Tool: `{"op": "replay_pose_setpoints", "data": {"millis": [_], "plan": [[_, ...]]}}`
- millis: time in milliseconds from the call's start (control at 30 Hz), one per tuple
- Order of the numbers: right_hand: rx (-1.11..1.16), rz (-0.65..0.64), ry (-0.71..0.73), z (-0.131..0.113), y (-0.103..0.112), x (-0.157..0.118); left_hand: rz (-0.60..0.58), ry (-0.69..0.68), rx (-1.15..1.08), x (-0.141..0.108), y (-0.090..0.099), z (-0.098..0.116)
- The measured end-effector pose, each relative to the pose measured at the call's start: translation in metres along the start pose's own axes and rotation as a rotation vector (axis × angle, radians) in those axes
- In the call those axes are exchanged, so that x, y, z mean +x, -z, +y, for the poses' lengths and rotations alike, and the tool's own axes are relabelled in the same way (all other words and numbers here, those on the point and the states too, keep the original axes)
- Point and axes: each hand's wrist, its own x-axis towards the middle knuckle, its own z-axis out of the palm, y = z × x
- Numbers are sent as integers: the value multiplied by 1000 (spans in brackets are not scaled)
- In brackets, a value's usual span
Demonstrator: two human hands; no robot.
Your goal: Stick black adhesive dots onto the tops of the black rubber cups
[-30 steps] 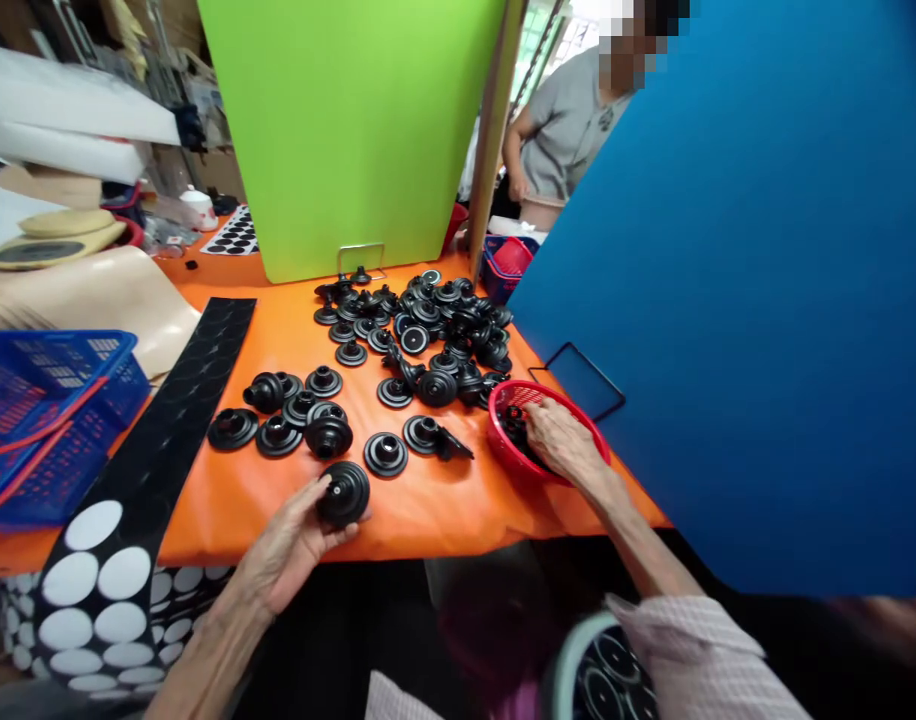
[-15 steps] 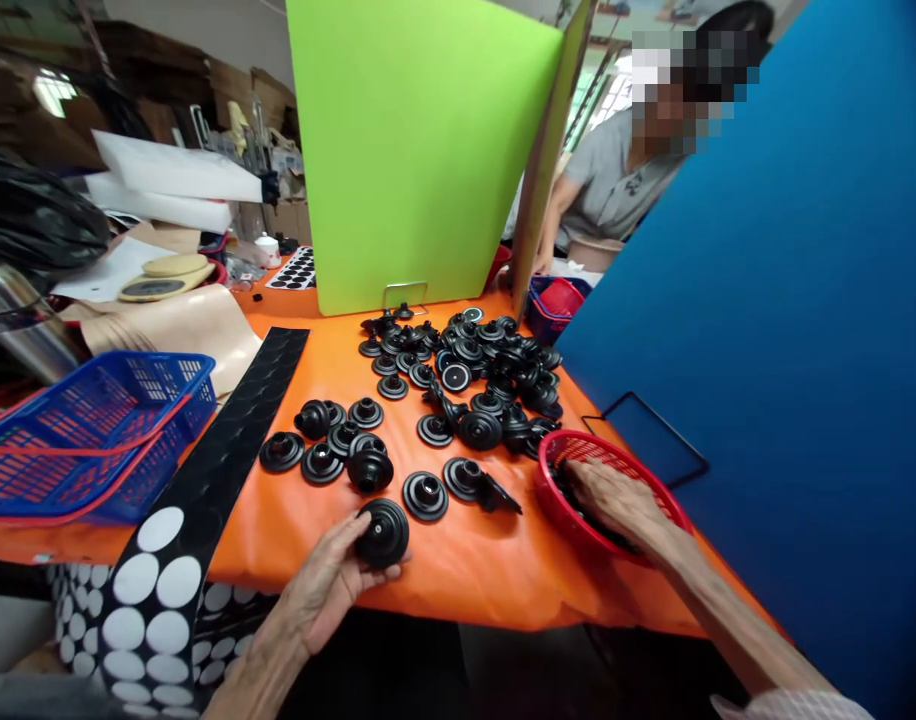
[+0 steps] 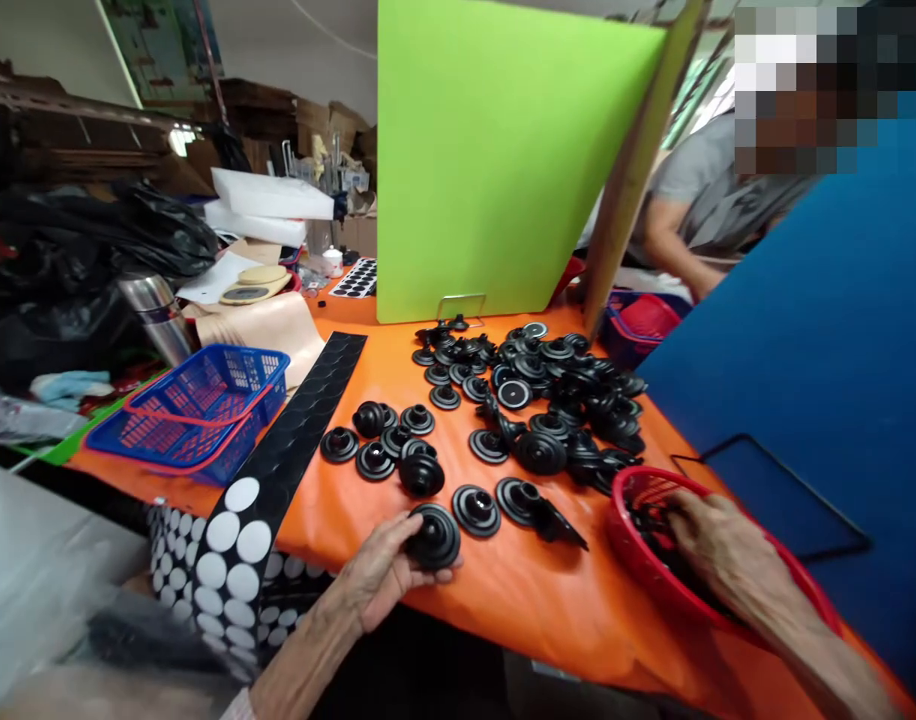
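My left hand (image 3: pixel 387 570) grips a black stepped disc (image 3: pixel 434 536) by its rim, above the table's near edge. The disc has concentric rings and a dark raised centre. My right hand (image 3: pixel 717 545) reaches into a red plastic basket (image 3: pixel 624 535) of small dark pieces; its fingertips are hidden among them, so their hold does not show. Just beyond my left hand lie several similar discs (image 3: pixel 476 510) with hollow necks upward. One tilted disc (image 3: pixel 561 522) leans against a neighbour. Farther back is a large heap of black discs (image 3: pixel 544 452).
Left of the discs runs a black strip (image 3: pixel 312 420) with white round stickers, hanging over the edge. A blue basket (image 3: pixel 259 425) and steel flask (image 3: pixel 154 310) stand left. A green board (image 3: pixel 503 160) and blue board (image 3: pixel 795 330) partition the orange table. Another person (image 3: pixel 698 190) is behind.
The view has swung left, so everything appears farther right. My left hand still grips the disc, whose centre now looks dark instead of showing a small bright spot. My right hand stays in the red basket.
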Motion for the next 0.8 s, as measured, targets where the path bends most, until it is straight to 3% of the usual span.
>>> {"op": "replay_pose_setpoints", "data": {"millis": [100, 167, 233, 300, 433, 567, 800], "plan": [[256, -5, -30, -43, 25, -17, -17, -1, 2, 1, 1, 1], [522, -104, -54, -84, 34, -40, -10, 5, 14, 0, 0, 2], [759, -312, -62, -124, 30, -63, 12, 5, 37, -3, -1, 4], [786, -352, -52, -152, 17, -80, 37, 7, 64, -5, -3, 6], [609, -243, 19, -163, -7, -93, 43, 27, 106, -6, -6, 9], [576, -233, 78, -161, -7, -96, 36, -12, 143, -9, -7, 6], [866, -71, 52, -207, 9, -119, 12, -163, 275, -15, -15, -6]]}}
